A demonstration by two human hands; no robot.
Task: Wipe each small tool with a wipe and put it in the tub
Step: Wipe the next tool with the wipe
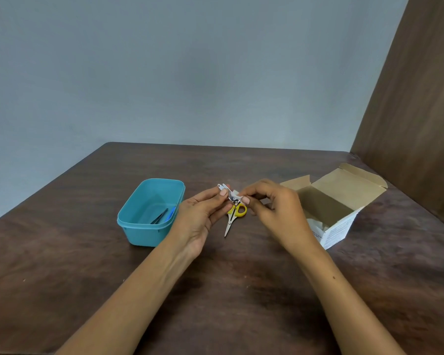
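Bare forearms reach in from near edge over dark wood-grain table (62, 252). Left hand (203, 213) pinches small shiny metal nail clipper (227, 192), right hand (272, 208) pinches white wipe (234, 193) against it; clipper mostly hidden. Yellow-handled steel scissors (232, 217) lie below. Teal plastic tub (139, 226) left holds dark tweezers (159, 216), some blue thing. Open cardboard box (344, 196) right.

Brown wooden table (241, 290), grey wall (190, 73), wooden panel (420, 111)
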